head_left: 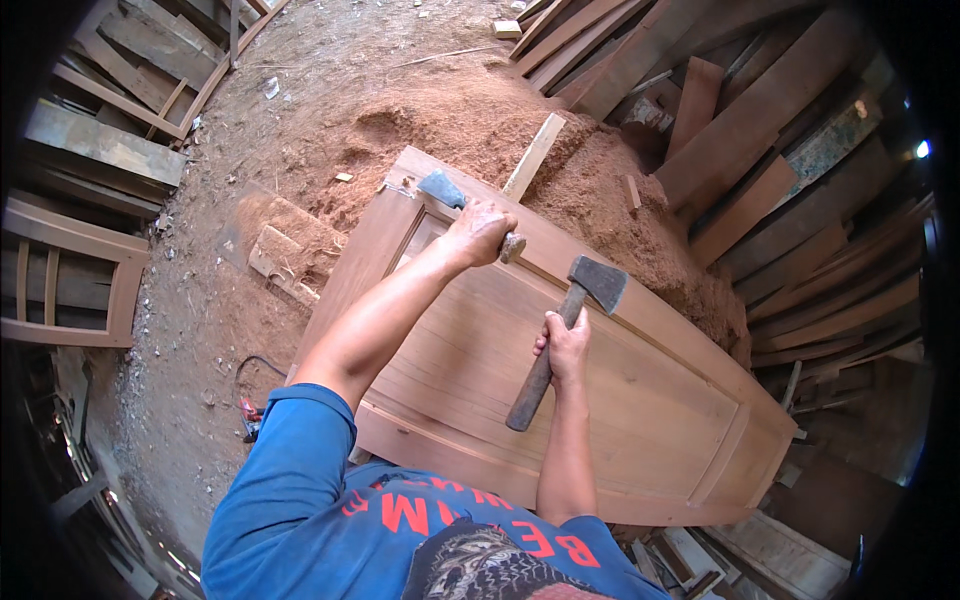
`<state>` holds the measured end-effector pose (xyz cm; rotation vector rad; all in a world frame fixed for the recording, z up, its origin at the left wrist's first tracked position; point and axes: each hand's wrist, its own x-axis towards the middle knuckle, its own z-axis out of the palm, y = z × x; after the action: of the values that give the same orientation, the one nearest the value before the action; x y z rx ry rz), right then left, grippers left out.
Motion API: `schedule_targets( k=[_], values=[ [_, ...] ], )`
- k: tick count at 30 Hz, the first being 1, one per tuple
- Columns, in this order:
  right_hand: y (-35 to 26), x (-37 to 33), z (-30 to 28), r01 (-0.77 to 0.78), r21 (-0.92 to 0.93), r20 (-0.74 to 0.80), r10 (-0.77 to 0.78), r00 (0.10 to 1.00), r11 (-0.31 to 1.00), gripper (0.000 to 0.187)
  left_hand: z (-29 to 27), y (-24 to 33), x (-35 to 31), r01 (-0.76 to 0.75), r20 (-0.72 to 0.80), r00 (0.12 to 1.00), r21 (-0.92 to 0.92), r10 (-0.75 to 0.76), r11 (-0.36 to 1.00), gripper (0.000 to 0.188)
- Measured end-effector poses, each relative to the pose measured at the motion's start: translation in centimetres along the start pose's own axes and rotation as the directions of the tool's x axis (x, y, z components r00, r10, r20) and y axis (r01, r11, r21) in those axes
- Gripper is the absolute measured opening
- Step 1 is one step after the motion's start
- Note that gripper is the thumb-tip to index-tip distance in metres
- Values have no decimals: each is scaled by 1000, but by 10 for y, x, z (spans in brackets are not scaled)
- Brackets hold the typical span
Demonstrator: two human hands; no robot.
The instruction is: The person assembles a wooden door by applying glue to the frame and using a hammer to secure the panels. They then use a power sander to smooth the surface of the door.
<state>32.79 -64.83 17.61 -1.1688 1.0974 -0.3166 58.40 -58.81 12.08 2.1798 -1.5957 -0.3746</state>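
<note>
Across the middle lies a wooden panelled door [640, 400]. My left hand [478, 235] is closed around the handle of a chisel [441, 188] above the door's far left corner. The chisel's wide grey blade points toward the pale, chipped spot at that corner; whether it touches the wood, I cannot tell. The handle's butt end sticks out on the right of my fist. My right hand [565, 345] grips a hatchet [535, 385] partway up its worn wooden handle. Its dark steel head [600, 282] is raised over the door, right of the chisel and apart from it.
Reddish sawdust [460, 120] is heaped beyond the door, with a pale wood strip [533, 158] jutting out past its far edge. Boards [780, 110] lean in stacks at the right. A wooden frame [120, 290] stands at the left. A red tool [250, 415] lies on the ground.
</note>
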Motion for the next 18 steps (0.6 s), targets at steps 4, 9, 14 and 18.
schedule_targets(
  k=[4,9,14,18],
  values=[
    [-5,-3,-6,15,1,21,-15,1000,1000,17,-7,-17,-2,44,-6,999,-57,-44,997,16],
    [-18,-3,-6,113,11,9,-113,994,994,16,-10,-24,-5,16,-34,999,-106,-19,994,18],
    [-39,-2,9,277,164,-149,-254,956,947,22,-13,-30,-15,-20,-47,999,-141,14,990,17],
    [-20,-2,92,272,267,-356,-168,919,924,39,-23,-26,-7,-26,-42,999,-144,21,989,17]
  ],
)
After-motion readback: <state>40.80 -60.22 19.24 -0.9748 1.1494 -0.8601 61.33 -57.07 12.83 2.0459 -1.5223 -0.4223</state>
